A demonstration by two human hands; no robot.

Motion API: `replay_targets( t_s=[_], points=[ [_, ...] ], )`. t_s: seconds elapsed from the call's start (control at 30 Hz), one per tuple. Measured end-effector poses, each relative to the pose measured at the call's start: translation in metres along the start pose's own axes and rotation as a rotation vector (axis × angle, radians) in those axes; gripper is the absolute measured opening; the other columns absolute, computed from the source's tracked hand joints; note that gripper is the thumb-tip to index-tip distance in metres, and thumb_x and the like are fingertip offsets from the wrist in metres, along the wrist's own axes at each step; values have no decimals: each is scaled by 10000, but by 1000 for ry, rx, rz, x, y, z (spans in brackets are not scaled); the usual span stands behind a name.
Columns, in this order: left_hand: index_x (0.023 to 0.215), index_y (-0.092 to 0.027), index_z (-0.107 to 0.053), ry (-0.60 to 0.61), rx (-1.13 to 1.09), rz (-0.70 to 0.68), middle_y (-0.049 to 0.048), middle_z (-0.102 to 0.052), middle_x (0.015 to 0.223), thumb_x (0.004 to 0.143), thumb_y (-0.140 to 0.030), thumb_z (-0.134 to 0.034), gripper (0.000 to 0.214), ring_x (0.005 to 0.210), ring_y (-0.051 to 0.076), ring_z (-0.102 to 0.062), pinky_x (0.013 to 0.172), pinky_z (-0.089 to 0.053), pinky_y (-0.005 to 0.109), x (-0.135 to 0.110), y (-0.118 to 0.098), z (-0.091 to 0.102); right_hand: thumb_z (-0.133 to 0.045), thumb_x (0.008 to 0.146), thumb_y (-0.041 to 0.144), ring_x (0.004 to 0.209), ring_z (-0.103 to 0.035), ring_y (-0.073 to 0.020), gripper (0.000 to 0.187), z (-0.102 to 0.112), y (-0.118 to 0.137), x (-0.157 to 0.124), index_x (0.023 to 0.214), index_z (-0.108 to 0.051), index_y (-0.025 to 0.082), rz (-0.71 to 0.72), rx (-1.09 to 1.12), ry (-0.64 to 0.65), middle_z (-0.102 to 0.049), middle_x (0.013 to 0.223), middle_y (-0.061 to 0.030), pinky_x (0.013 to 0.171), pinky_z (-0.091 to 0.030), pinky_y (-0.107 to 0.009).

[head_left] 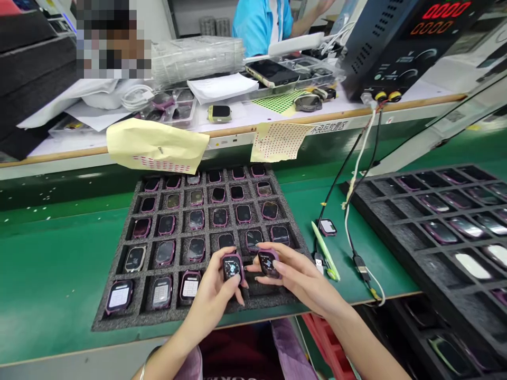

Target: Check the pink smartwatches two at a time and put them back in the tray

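My left hand point(218, 279) is closed around a purple-rimmed smartwatch case point(232, 265) with a lit screen, its thumb on the glass. Close beside it, my right hand point(291, 266) grips a second purple smartwatch case point(268, 262), also lit, with the thumb at its edge. Neither watch has a strap. Both are held above the near right part of a dark foam tray point(152, 268), whose square pockets carry many similar watches. In the near row, a watch with a white lit screen point(119, 295) lies at the left corner.
Right of the tray are a light green pen point(325, 250), a small watch point(328, 227) and hanging cables point(352, 184). Another foam tray point(382, 211) stands further right. A power supply point(390, 53) sits on the shelf point(237, 129); a person in blue point(253, 26) is behind it.
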State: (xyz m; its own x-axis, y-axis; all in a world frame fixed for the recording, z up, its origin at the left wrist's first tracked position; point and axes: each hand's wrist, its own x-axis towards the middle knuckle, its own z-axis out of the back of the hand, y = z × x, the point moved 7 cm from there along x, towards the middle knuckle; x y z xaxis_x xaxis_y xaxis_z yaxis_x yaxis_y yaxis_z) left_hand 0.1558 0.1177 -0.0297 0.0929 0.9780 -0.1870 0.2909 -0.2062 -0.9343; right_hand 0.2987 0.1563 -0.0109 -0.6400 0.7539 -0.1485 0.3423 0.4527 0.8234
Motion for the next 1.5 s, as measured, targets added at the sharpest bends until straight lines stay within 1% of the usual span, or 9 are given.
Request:
replay_targets(
  t_s=[0.13,0.33,0.5,0.8,0.97,1.07,1.13,1.3,1.5],
  points=[
    [1267,-233,-395,54,-1,-9,74,-524,1056,920,-261,-477,358,861,183,-577,667,-554,284,-2,-1,1,-606,933,264,1188,-523,-303,284,1,-1,1,1212,-582,220,5,-8,-7,-600,1189,-99,957,-476,-500],
    [1276,-213,-414,76,-31,30,82,-542,1061,922,-231,-432,354,949,214,-562,765,-545,350,-4,-1,1,-629,900,255,1152,-554,-295,306,4,-3,0,1196,-570,206,6,-32,-82,-626,1161,-110,924,-503,-489],
    [1270,-203,-435,95,-84,81,88,-574,1027,904,-222,-439,366,930,231,-604,717,-542,340,-4,1,-1,-668,840,210,1132,-569,-299,363,4,-4,-2,1185,-555,190,17,-50,-112,-640,1139,-116,897,-531,-478],
    [1261,-211,-424,135,-60,61,88,-573,1072,877,-198,-455,385,914,216,-604,722,-543,338,-2,-1,-2,-651,867,189,1101,-595,-293,373,5,-4,-2,1211,-510,216,55,-90,-84,-632,1160,-121,885,-530,-482],
    [1167,-218,-428,39,74,52,27,-526,947,808,-192,-614,405,750,138,-555,582,-454,216,-2,-3,0,-635,899,258,1215,-501,-295,383,-2,-3,-2,1265,-524,232,14,-1,-33,-589,1241,-112,977,-444,-518],
    [1095,-202,-460,-6,159,45,-13,-481,832,804,-202,-628,336,640,102,-477,564,-411,207,-2,-6,2,-625,913,275,1243,-471,-284,390,-5,-3,-3,1291,-531,254,-5,34,-15,-599,1228,-99,1004,-411,-527],
    [1077,-198,-470,-10,195,42,-21,-470,820,819,-213,-611,295,600,90,-449,569,-402,211,-3,-8,3,-650,900,252,1225,-489,-286,353,-6,-2,-3,1247,-585,252,4,22,5,-624,1183,-97,999,-417,-531],
    [1076,-204,-495,16,246,64,-26,-466,809,816,-220,-591,277,547,84,-431,514,-387,203,-5,-8,4,-791,747,146,1119,-563,-317,227,-6,-2,-2,950,-743,235,50,36,36,-629,1074,-61,935,-487,-526],
    [1093,-199,-519,-15,344,32,-2,-517,857,804,-177,-581,297,589,100,-455,544,-394,211,-6,-7,6,-804,737,148,1063,-604,-311,263,-3,-3,-1,978,-738,230,59,27,14,-631,1054,-70,883,-526,-520]
  ],
)
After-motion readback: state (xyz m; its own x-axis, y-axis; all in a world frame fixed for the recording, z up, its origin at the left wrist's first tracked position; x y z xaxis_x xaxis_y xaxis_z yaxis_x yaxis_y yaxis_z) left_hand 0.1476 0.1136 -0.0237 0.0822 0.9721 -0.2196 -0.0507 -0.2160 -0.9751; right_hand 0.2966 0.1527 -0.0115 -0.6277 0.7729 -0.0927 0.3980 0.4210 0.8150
